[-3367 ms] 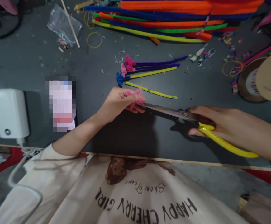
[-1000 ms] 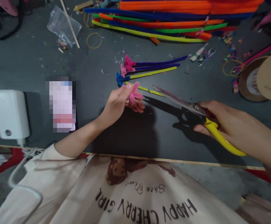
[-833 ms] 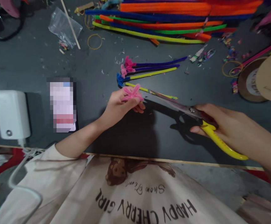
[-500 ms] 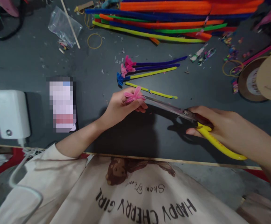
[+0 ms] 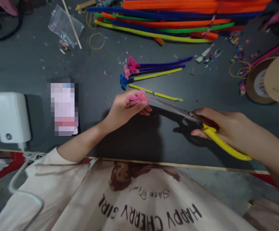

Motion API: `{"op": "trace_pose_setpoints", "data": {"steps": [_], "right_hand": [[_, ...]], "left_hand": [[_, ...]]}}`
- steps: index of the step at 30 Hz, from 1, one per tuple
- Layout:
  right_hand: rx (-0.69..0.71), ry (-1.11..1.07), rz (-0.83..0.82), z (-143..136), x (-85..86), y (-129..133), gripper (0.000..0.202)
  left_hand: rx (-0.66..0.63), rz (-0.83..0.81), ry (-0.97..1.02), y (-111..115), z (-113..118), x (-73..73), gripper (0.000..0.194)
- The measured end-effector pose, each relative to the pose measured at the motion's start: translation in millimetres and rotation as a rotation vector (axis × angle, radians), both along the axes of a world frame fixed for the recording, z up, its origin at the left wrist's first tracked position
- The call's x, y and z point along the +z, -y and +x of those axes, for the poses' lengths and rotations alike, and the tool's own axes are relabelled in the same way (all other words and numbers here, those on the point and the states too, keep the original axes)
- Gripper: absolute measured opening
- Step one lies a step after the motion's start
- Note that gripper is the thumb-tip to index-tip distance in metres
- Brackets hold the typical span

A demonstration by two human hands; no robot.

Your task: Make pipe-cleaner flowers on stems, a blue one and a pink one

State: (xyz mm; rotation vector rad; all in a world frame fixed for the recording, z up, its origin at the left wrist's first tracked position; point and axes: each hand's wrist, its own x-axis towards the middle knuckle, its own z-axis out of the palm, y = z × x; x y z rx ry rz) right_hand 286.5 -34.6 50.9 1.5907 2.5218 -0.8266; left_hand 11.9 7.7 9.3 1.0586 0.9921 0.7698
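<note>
Pinched in my left hand (image 5: 127,107) is a pink pipe-cleaner flower (image 5: 139,98) with its petals spread. My right hand (image 5: 228,125) grips a pair of scissors (image 5: 175,107) with yellow handles. The blades point left, their tips just right of the flower and slightly apart from it. Beyond my left hand lies a short yellow pipe cleaner (image 5: 163,94). Above it are a blue flower on a yellow stem (image 5: 123,81), a light pink flower (image 5: 127,72) and a dark pink flower (image 5: 133,65), the last two on dark blue stems.
Long pipe cleaners (image 5: 154,33) in several colours line the back of the dark table. Ribbon spools (image 5: 274,75) stand at the right. At the left are a phone (image 5: 64,107), a white power bank (image 5: 11,117) with a cable, a plastic bag (image 5: 63,27) and a rubber band (image 5: 97,41).
The scissor tips have drawn back a little to the right, away from the pink flower. My left hand keeps its place with the flower.
</note>
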Motion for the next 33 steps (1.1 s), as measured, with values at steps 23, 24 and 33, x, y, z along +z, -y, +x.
{"op": "trace_pose_setpoints", "data": {"steps": [23,24,33], "right_hand": [[0.060,0.145,-0.135,3.8,2.9,-7.7,0.068],[0.055,0.143,-0.150,3.9,2.8,-8.1,0.068],[0.032,0.125,-0.246,4.2,-0.5,-13.4,0.070]], "left_hand": [[-0.038,-0.237,-0.020,-8.4,-3.2,6.1,0.022],[-0.040,-0.237,-0.022,-8.5,-3.3,5.8,0.022],[-0.094,-0.175,-0.108,-6.5,-4.2,9.2,0.033]]}}
